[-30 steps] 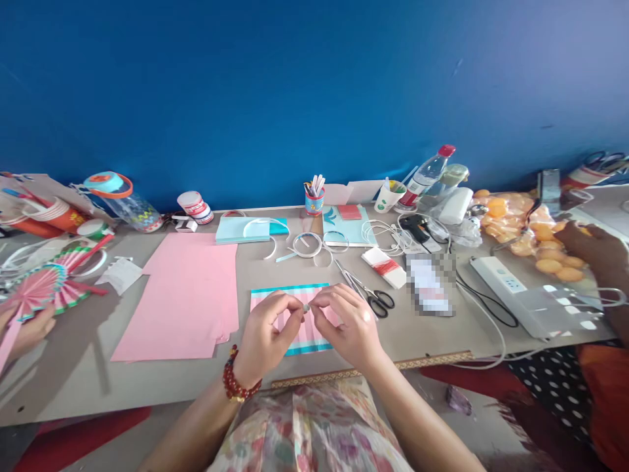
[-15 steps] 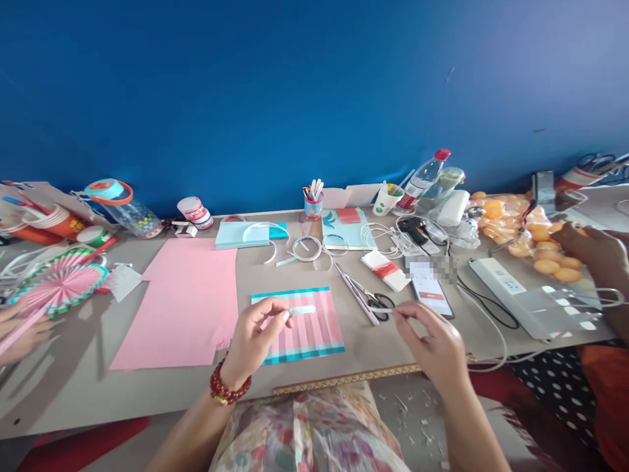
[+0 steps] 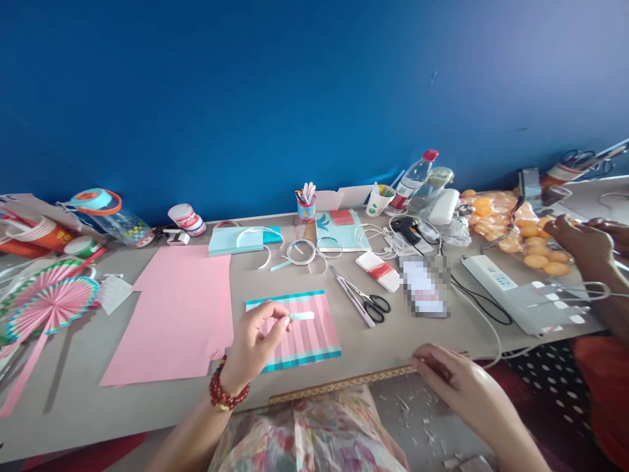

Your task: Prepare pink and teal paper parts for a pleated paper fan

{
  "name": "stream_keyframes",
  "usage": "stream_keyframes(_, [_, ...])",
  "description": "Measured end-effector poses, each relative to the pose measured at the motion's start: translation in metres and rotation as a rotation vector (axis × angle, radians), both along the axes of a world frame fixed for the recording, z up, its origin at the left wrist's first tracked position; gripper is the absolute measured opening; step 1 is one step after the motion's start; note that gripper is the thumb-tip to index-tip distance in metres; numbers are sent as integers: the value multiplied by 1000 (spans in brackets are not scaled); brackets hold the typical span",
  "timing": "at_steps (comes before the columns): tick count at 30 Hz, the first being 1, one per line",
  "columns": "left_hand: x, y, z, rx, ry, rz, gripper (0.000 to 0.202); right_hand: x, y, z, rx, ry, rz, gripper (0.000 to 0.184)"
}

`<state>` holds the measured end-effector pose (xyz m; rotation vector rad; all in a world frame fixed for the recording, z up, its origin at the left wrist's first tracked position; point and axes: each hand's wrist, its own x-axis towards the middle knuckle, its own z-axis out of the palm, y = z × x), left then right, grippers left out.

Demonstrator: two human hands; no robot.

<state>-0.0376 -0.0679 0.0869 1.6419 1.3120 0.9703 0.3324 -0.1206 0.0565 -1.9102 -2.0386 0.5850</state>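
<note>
My left hand [image 3: 265, 334], with red beads at the wrist, pinches one end of a short pale strip [image 3: 301, 316], perhaps tape. Under the strip lies a pink pleated sheet of paper [image 3: 319, 321] with blue-green bands along two edges. At the table's front edge, my right hand [image 3: 445, 373] has its fingers curled together; what they hold, if anything, is hidden. Scissors with black handles [image 3: 377, 307] and a slim pale knife-like tool [image 3: 362, 311] lie between the pleated paper and a phone [image 3: 423, 288].
Large pink paper [image 3: 171, 314] covers the left. Beyond it lies a pink paper fan [image 3: 54, 308]. Rolls of tape [image 3: 301, 252] and cards [image 3: 236, 240] sit behind. At right are a power strip [image 3: 496, 288], cables and another person's hand [image 3: 580, 242] by bagged orange balls [image 3: 540, 249].
My right hand has moved down and right from beside the scissors to the table edge; the thin white strip it held no longer shows. Another person's hand has left the fan.
</note>
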Motion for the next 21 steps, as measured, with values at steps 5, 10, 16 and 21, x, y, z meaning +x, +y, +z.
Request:
stream_keyframes(5, [12,-5,-2,274,169,38,16,-93,25,30,363,393,226,8])
stream_keyframes(10, [22,-10,-2,374,223,73,13,-165,41,32,496,586,285,10])
stream_keyframes(16, [25,-10,-5,244,81,103,17,-182,49,20,677,472,324,20])
stream_keyframes(21, [28,-7,-6,181,34,95,21,-181,53,15,679,431,325,20])
